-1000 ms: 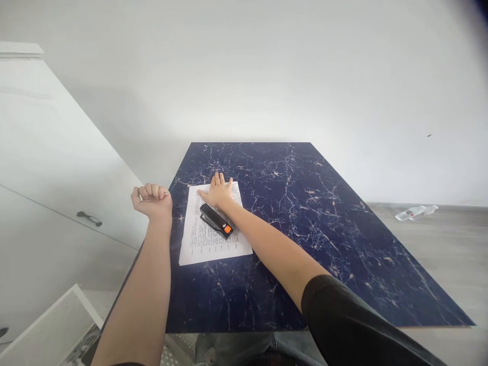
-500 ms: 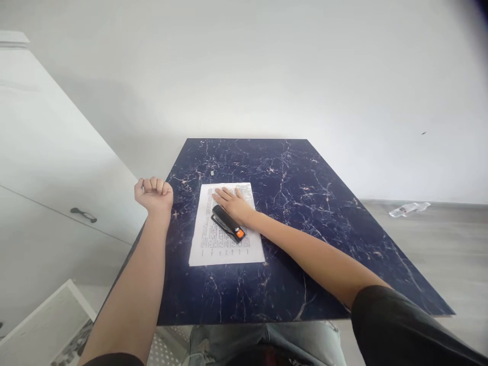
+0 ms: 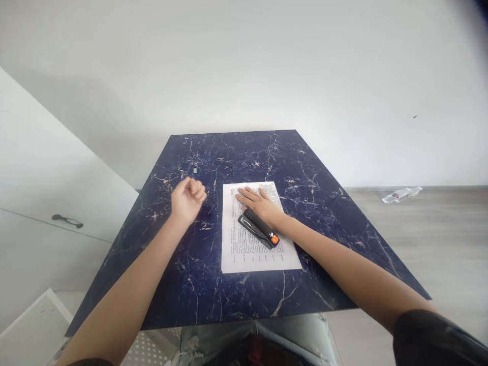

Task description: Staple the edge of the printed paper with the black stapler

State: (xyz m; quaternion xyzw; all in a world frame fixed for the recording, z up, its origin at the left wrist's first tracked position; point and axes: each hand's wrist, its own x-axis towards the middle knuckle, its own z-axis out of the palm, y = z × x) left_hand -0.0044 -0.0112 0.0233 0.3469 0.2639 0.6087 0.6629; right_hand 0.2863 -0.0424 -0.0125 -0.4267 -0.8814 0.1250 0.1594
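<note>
Printed white paper (image 3: 244, 256) lies on the dark blue marbled table (image 3: 251, 300). Across the paper rests a black stapler (image 3: 259, 229) with an orange patch on its near end. My right hand (image 3: 263, 206) lies flat on the upper part of the paper, fingers spread, its palm edge beside the stapler. To the left of the paper, my left hand (image 3: 187, 201) is closed with the fingers curled in over the table; whatever it may hold is hidden.
A small pale piece (image 3: 195, 171) lies on the table beyond my left hand. White cabinet (image 3: 46, 178) with a black handle stands at the left. Clear plastic packaging (image 3: 402, 194) is on the floor at the right.
My left hand has moved right, from the table's left edge to over the table. The paper, stapler and right hand have shifted right together relative to the table.
</note>
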